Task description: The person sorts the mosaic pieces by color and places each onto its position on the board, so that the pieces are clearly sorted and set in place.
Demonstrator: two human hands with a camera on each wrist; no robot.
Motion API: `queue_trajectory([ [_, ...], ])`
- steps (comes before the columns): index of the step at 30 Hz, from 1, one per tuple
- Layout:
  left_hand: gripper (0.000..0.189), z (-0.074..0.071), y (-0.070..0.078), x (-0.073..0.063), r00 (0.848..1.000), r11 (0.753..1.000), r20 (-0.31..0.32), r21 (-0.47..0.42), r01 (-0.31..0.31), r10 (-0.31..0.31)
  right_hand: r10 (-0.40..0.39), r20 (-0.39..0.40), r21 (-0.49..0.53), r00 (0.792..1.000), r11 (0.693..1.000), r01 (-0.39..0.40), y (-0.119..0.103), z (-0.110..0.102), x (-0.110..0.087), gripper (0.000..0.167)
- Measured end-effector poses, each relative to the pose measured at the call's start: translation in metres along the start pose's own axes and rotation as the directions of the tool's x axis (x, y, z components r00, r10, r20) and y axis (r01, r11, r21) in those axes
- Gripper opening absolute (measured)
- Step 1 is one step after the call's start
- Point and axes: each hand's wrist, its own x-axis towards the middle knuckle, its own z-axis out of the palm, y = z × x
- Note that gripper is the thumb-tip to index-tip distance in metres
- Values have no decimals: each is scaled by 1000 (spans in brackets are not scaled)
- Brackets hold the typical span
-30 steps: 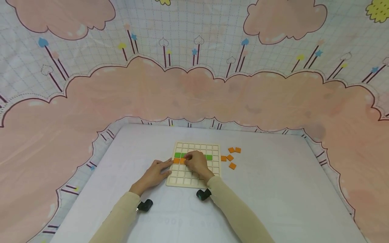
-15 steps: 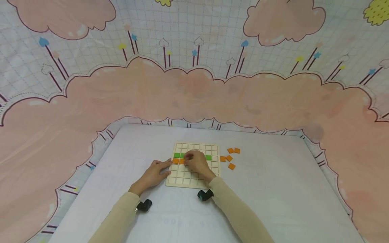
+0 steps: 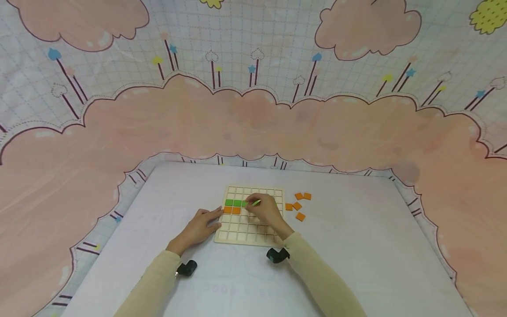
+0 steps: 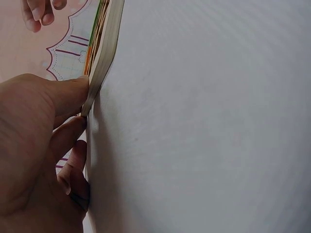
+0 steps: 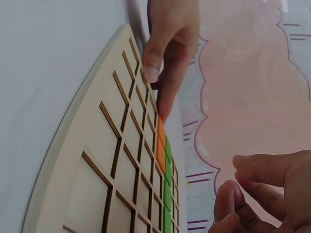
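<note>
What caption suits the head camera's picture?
Left hand touching a grid board, right hand over it, loose orange tiles alongside.

Under and around the right hand the cream board is gridded in brown and livened up by green tiles and orange tiles, while past it the backdrop is splashed with peachy clouds.

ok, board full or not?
Not full: green tiles and two orange tiles sit in the board, but the visible squares in its near rows are bare.
</note>
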Motion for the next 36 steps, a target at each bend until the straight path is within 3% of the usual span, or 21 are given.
queue_trajectory([
  [26, 52, 3, -3, 2, 1000, 1000, 10, 5, -19, 19, 20, -98, -29, 995, 999, -23, 25, -42, -24, 17],
  [36, 52, 2, -4, 3, 1000, 1000, 7, 12, -21, 21, 70, -177, -72, 982, 994, -84, 46, -67, -29, 16],
])
